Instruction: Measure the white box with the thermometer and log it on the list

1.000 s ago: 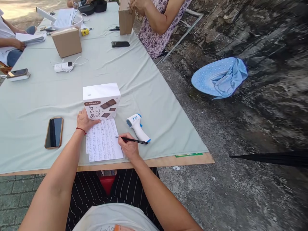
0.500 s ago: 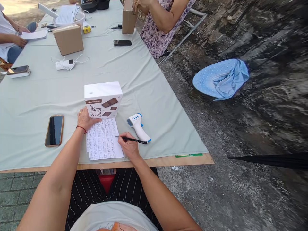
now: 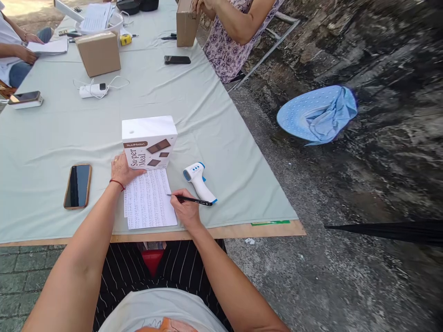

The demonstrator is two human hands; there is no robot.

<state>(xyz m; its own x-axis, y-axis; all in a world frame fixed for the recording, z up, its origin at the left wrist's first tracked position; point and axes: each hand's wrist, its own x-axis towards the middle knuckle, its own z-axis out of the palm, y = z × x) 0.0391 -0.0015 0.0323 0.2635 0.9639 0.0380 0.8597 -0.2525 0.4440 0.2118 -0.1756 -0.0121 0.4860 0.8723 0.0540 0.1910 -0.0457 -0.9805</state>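
Note:
A white "Super Meal" box (image 3: 148, 154) stands upright at the top end of the written sheets. My left hand (image 3: 122, 169) is at its lower left corner, thumb along the front bottom edge and fingers around the side, partly hidden. Under that thumb lie the sheets of paper (image 3: 150, 203), covered in dense rows of small handwriting. My right hand (image 3: 186, 210) grips a black pen (image 3: 194, 200), its tip at the right part of the top sheet. Just beyond the pen lies a white and blue infrared thermometer (image 3: 200, 182).
A smartphone (image 3: 78, 186) lies left of my left arm. Farther up the cloth-covered table (image 3: 221, 138) are a cardboard box (image 3: 98, 55), a white device with a cable (image 3: 92, 90) and a black phone (image 3: 177, 60). Two people sit at the far sides. A blue hat (image 3: 314, 114) is at right.
The view has shifted very slightly. My left hand stays at the box, and the pen in my right hand has barely moved over the paper.

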